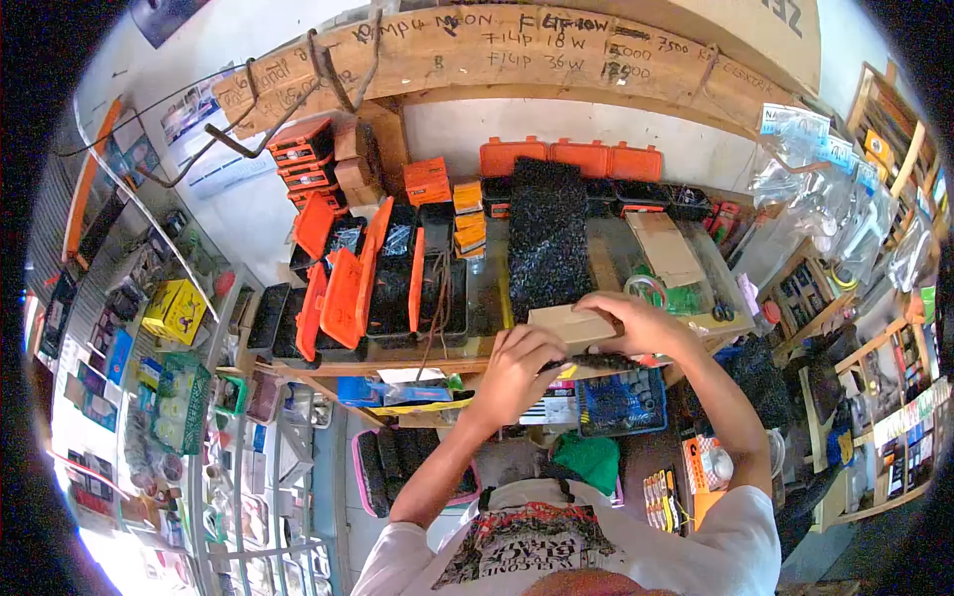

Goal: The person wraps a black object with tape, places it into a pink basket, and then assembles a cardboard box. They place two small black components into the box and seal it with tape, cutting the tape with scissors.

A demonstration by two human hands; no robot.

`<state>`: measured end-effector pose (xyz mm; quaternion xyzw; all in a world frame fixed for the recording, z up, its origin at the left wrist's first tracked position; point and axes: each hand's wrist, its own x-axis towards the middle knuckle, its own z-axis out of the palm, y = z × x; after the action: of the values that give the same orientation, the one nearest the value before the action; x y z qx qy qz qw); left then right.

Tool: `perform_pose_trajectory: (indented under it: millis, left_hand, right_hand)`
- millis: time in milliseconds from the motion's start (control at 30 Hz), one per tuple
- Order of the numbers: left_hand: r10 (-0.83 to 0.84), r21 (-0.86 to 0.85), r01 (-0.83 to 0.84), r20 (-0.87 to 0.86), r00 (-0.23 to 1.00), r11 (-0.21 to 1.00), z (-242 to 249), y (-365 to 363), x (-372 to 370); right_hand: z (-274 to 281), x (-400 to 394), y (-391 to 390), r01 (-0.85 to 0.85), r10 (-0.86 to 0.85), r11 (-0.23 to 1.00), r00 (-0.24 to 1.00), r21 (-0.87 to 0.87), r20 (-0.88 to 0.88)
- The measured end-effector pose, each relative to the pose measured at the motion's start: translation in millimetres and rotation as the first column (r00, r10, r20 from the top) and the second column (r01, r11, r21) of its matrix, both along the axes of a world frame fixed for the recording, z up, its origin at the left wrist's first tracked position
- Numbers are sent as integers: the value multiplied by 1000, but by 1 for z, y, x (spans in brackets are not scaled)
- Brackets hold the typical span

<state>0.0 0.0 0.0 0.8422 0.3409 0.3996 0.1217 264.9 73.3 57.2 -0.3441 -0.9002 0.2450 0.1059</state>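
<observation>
My left hand (519, 370) and my right hand (646, 328) meet over the front edge of the workbench (328, 368). Between them sits a small brown cardboard box (568, 323); my right hand curls over its top right end. A thin dark strip (591, 362) runs from my left fingers to under my right hand, and my left fingers pinch its end. A large sheet of black speckled material (547, 238) lies on the bench just behind the box.
Open orange and black compartment cases (368, 283) crowd the bench's left; more orange cases (571, 157) line the back wall. Flat cardboard (664, 248), green tape rolls and scissors lie right. Clear bags (815, 179) hang at right. A blue basket (621, 402) sits below the bench.
</observation>
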Motion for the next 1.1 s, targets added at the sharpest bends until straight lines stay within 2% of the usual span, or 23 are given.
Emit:
perform_pose_trajectory:
  millis: [67,200,300,333,433,567,600,633,700,733,767,800,833,867,967,1033,1100]
  left_hand:
    - [41,57,-42,23,999,997,12,6,3]
    - [19,-42,-14,131,991,999,18,17,8]
    - [22,-156,24,283,959,987,0,30,12]
    - [48,-183,7,296,954,983,-3,31,12]
    - [91,-111,-65,253,963,992,-5,32,13]
    - [111,-152,-65,318,942,986,-9,34,13]
    - [126,-119,-92,324,938,989,-19,40,12]
    - [139,-90,-115,332,933,989,-21,41,12]
    - [222,-273,-129,346,912,953,-22,38,13]
    - [221,-321,-103,358,907,941,-24,39,11]
    - [217,-340,-89,359,908,936,-24,41,10]
    - [214,-357,-77,361,908,931,-23,42,9]
    - [213,-373,-67,366,906,925,-24,44,8]
    - [222,-364,-82,361,906,928,-25,46,9]
    - [252,-467,-34,414,874,884,-24,50,10]
    - [263,-462,-38,433,862,886,-22,53,10]
    - [264,-417,-54,465,845,907,-24,58,12]
  right_hand:
    - [-2,2,0,-62,64,995,998,77,-24]
    - [-16,17,0,-39,5,983,982,-180,-188]
    - [-29,24,2,-110,99,994,956,-25,-274]
    - [-32,24,0,-135,117,990,934,-29,-337]
    - [-17,16,-23,-18,1,998,953,-53,-304]
    - [-33,1,-20,246,-217,969,881,16,-420]
    - [-38,-1,-15,246,-180,966,861,81,-477]
    - [-42,0,-11,275,-234,961,864,29,-446]
    - [-47,1,-4,284,-270,958,851,-37,-450]
    - [-48,-1,-4,309,-367,930,809,-198,-459]
    - [-48,-3,-8,391,-331,920,818,33,-471]
    - [-39,-11,-17,449,-292,854,832,263,-472]
    - [-29,-18,-27,477,-252,737,851,479,-461]
    - [-19,-22,-39,434,-216,690,887,579,-408]
    - [-17,-40,-68,261,-80,696,954,669,-289]
    - [-29,-49,-82,161,-99,784,986,599,-135]
    - [-41,-55,-82,150,-158,747,986,648,-46]
